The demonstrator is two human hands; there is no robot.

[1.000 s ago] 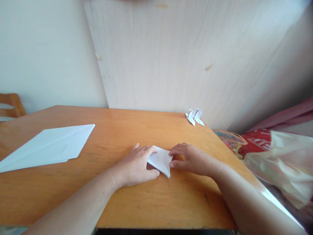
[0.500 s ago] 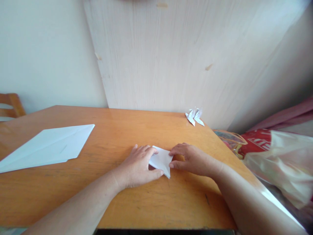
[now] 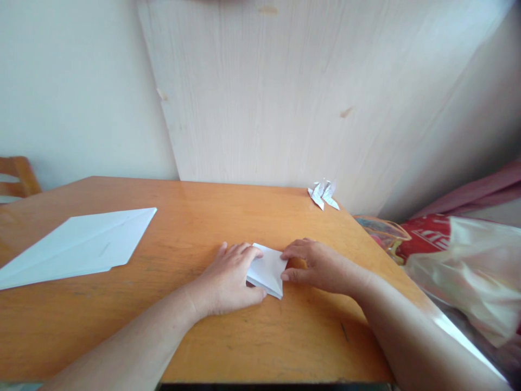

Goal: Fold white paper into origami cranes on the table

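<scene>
A small folded white paper [image 3: 267,267] lies on the wooden table between my two hands, its layers showing along the near edge. My left hand [image 3: 230,279] holds its left side, index finger on the upper left corner and thumb at the lower edge. At the right side, my right hand [image 3: 313,265] grips the edge between its fingertips and thumb. A gap shows between that thumb and index finger.
Larger sheets of white paper [image 3: 87,244], creased, lie at the left of the table [image 3: 195,209]. Several small folded paper pieces [image 3: 323,194] stand at the far right corner. Beyond the right edge are a red bag [image 3: 425,236] and a whitish plastic bag [image 3: 476,277]. A wooden chair [image 3: 20,176] stands far left.
My left thumb has drawn back a little to the left from the paper's near corner. The paper's near edge now shows more of its layers. My right hand stays in place.
</scene>
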